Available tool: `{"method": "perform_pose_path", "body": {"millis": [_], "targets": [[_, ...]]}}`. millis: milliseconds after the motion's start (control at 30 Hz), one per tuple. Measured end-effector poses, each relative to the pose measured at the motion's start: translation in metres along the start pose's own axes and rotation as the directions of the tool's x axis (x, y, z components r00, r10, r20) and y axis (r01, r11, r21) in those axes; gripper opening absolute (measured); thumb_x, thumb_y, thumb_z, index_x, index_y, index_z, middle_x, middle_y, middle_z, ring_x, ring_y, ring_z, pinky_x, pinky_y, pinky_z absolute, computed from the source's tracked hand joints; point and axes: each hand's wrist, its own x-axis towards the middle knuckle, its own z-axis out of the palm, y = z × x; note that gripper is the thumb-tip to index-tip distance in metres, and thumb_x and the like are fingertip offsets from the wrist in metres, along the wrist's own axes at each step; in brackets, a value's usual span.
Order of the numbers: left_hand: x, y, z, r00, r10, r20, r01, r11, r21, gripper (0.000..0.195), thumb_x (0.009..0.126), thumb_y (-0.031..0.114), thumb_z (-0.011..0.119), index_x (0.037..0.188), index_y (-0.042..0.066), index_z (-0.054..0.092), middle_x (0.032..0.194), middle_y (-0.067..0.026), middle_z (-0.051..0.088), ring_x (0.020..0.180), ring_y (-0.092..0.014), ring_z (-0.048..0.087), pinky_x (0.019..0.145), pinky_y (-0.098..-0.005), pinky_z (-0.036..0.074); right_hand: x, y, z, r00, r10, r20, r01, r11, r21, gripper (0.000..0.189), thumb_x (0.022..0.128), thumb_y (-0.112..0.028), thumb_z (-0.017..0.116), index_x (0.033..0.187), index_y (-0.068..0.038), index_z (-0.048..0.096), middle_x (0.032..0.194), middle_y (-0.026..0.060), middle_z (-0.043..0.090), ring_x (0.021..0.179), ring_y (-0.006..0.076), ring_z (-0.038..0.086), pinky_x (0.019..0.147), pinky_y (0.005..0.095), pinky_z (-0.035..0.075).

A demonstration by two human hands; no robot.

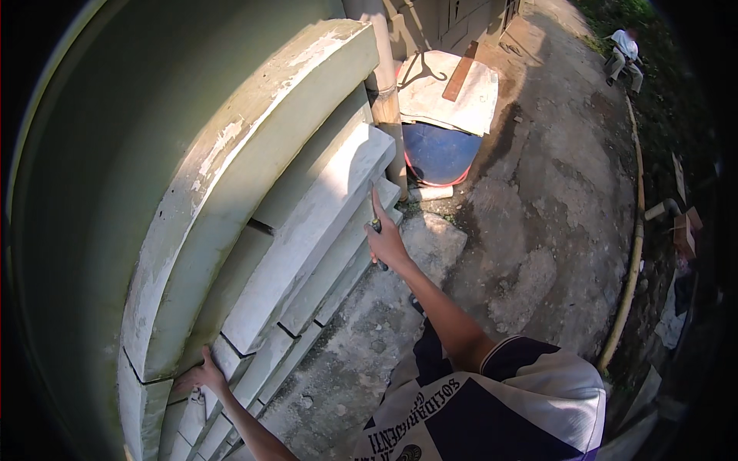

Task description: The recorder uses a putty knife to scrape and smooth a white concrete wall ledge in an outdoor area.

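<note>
My right hand point(387, 245) grips a small tool with a black and yellow handle point(376, 225); its working end is hard to make out. The index finger points forward along the edge of a pale stepped concrete ledge point(305, 230), near its far end. Lower down, my left hand point(202, 377) lies against the ledge beside a dark joint, fingers apart, with nothing visible in its grasp. Just below that hand is a small whitish cylindrical object point(197, 406). Above the steps, a thick moulding point(259, 155) with flaking paint runs along a green wall point(98, 173).
Beyond the ledge stand a bamboo post point(389, 115) and a blue tub point(441, 152) covered by a white sack point(478, 86), with a brown board point(461, 72) and a dark hanger point(425, 69) on top. A bamboo pole point(637, 230) borders the rough concrete path point(553, 190). A person point(625, 57) sits far right.
</note>
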Motion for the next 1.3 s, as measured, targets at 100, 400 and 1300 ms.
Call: {"method": "perform_pose_path", "body": {"millis": [100,400,1300], "targets": [[-0.002,0.006,0.0,0.997,-0.034,0.073,0.035,0.999,-0.015,0.152,0.068,0.084,0.062,0.138,-0.021,-0.023,0.147,-0.0431,-0.026,0.142,-0.051,-0.023,0.114,-0.0629,-0.002,0.01,-0.005,-0.008,1.0,0.003,-0.004,-0.003,1.0,-0.026,0.074,0.099,-0.01,0.052,0.159,-0.027,0.011,0.06,0.0014,0.047,0.04,0.0118,0.046,0.039,0.0313,0.043],[0.0,0.008,-0.005,0.999,0.034,-0.021,-0.034,0.999,-0.017,0.149,0.071,0.076,0.067,0.138,-0.022,-0.022,0.149,-0.0416,-0.025,0.144,-0.048,-0.021,0.117,-0.0566,-0.009,0.032,0.018,0.005,0.974,-0.182,-0.138,0.169,0.981,-0.099,0.055,0.105,-0.023,0.043,0.156,-0.021,0.024,0.075,0.0018,0.047,0.042,0.0095,0.043,0.038,0.0286,0.043],[-0.051,0.217,-0.09,0.106,0.964,0.243,-0.586,0.258,-0.768,0.081,0.069,0.019,0.081,0.142,0.014,0.046,0.155,-0.0239,0.032,0.137,-0.041,0.038,0.109,-0.0518,0.029,0.059,-0.008,0.014,0.891,-0.049,-0.452,0.183,0.948,0.259,0.046,0.103,-0.019,0.044,0.148,-0.014,0.042,0.057,-0.0006,0.04,0.04,0.0093,0.041,0.037,0.0277,0.041]]}}
